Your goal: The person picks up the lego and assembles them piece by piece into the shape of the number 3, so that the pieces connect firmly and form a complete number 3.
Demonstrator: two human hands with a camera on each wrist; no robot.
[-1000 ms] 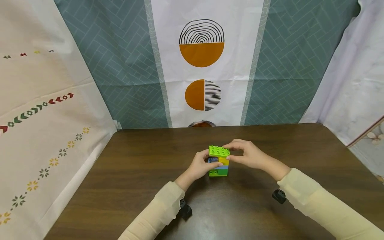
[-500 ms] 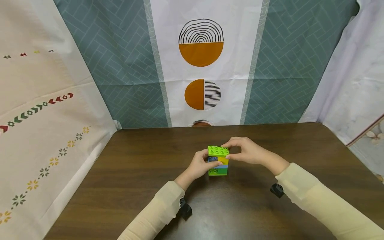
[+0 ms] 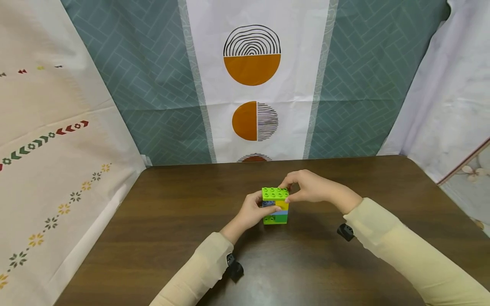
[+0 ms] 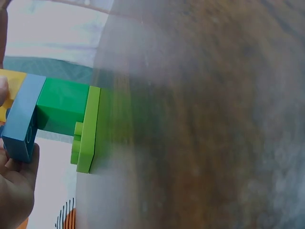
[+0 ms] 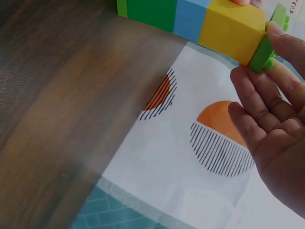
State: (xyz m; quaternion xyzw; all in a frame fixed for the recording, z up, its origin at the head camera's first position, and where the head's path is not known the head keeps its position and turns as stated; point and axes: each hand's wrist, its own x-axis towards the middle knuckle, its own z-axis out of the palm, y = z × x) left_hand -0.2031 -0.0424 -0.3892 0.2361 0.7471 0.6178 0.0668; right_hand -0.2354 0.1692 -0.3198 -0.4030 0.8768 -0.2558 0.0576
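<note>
A small tower of toy building bricks stands on the table. At its base is a thin lime plate (image 4: 88, 138), with a green brick (image 4: 64, 102) on it, then a blue brick (image 4: 24, 114). A yellow brick (image 5: 233, 28) sits above the blue one. Topping the tower is a studded lime plate (image 3: 275, 194), which looks level. My left hand (image 3: 250, 211) holds the tower's upper part from the left, thumb across the front. From the right, my right hand (image 3: 314, 187) pinches the top plate's edge between thumb and fingers. The tower's left and rear sides are partly hidden.
A dark brown wooden table (image 3: 183, 204) lies under both arms. Patterned cloths hang behind it and at both sides, including a white panel (image 3: 214, 76) with orange half circles. A small black camera is strapped at each wrist.
The top lime plate has shifted slightly left and sits squarer over the bricks. My right hand has risen a little at the knuckles. The left hand keeps its hold. The whole view has drifted slightly.
</note>
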